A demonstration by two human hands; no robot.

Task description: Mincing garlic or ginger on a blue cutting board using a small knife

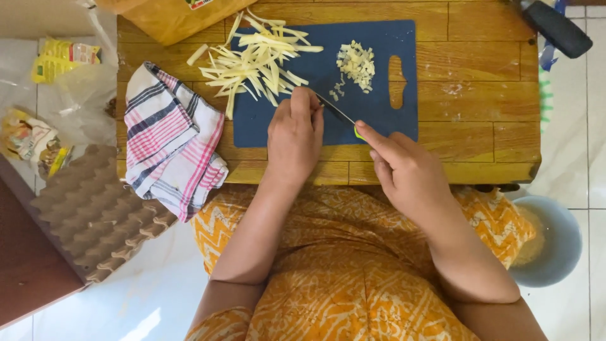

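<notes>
Now the right hand (404, 170) grips a knife (338, 113) — left hand (294, 136), fingers pressed together, pins something small on the blue cutting board (379, 120).

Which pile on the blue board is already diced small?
The small diced pile right of the long strips, beside the board's handle slot; the other remains sticks.

Orange zigzag-print dress (353, 284), arms bare

Yellow packet (58, 58): flat, yellow with a red patch, on the floor beyond the low table's left edge (under clear plastic).
Printed bag (28, 140): crumpled, pale, multicoloured, floor, far left.
Label (198, 3): small, red-green, top edge.
</notes>
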